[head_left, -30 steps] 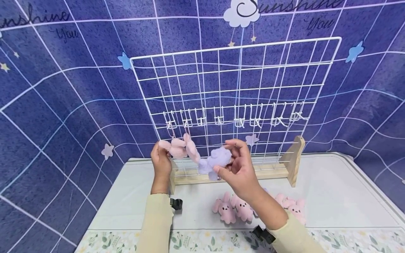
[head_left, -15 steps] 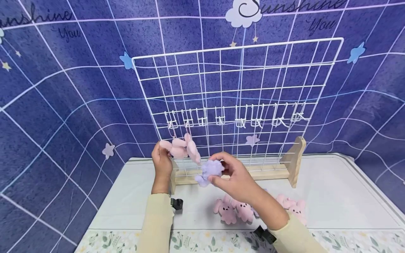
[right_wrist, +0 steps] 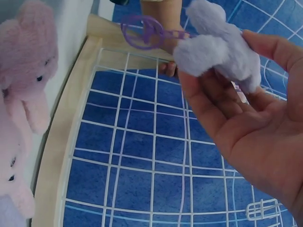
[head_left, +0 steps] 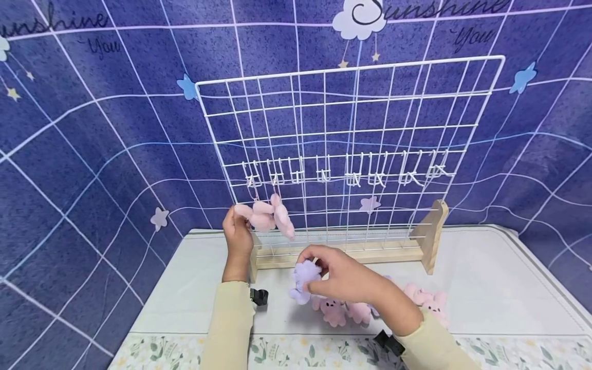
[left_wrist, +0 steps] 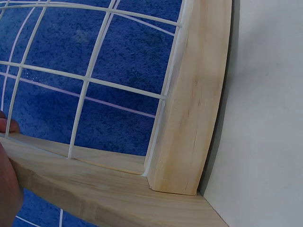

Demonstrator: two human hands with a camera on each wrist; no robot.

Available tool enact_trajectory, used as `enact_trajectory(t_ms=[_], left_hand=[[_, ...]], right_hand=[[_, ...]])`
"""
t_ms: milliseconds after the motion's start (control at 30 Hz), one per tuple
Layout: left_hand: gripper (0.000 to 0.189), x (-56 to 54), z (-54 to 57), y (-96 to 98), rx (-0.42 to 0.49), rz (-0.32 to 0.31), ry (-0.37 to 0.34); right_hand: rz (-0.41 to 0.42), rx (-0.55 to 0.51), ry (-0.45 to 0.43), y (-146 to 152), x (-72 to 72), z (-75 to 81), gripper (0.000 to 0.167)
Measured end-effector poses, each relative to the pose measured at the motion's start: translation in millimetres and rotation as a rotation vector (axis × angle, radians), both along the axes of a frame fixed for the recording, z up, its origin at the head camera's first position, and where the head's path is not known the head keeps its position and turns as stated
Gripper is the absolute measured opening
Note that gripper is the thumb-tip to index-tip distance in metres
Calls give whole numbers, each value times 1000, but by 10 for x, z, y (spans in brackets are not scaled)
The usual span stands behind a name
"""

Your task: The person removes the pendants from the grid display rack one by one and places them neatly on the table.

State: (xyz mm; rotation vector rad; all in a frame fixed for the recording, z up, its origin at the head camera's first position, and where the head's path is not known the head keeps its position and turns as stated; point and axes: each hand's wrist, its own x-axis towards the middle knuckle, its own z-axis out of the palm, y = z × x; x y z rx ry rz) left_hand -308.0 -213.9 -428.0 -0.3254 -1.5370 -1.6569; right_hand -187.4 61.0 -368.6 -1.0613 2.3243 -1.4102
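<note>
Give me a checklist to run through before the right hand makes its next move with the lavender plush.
1. Grip on the lavender plush: ok; the right hand holds it between thumb and fingers.
2. Purple clasp clear of the fingers: ok; it sticks out freely past the plush in the right wrist view.
3. Clasp open or closed: cannot tell.
4. Rack steadied: ok; the left hand grips its wooden left upright.
5. Unused hook available: ok; the third hook from the left carries nothing.
6. Plush lifted to hook height: not ok; it is well below the hooks, near the pink plushies on the table.
</note>
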Motion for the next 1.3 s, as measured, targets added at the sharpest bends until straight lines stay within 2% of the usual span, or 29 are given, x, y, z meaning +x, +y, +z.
enact_trajectory(t_ms=[133, 567, 733, 867, 1100, 1300], left_hand=[[35, 1, -3, -2, 1, -7, -3], [37, 2, -13, -26, 5, -11, -19], [37, 3, -8, -21, 0, -3, -15], [35, -4, -11, -17, -5, -15, -4], [31, -12, -28, -29, -35, -14, 23], [30, -18, -32, -31, -19, -26, 19]], right_hand=[[30, 52, 4, -11, -20, -40, 30], [119, 166, -75, -38, -52, -170, 26], [133, 175, -54, -69, -63, -223, 28], [101, 184, -9, -105, -54, -250, 29], [-24, 241, 107, -174, -45, -256, 27], [-66, 247, 169, -215, -66, -311, 26]])
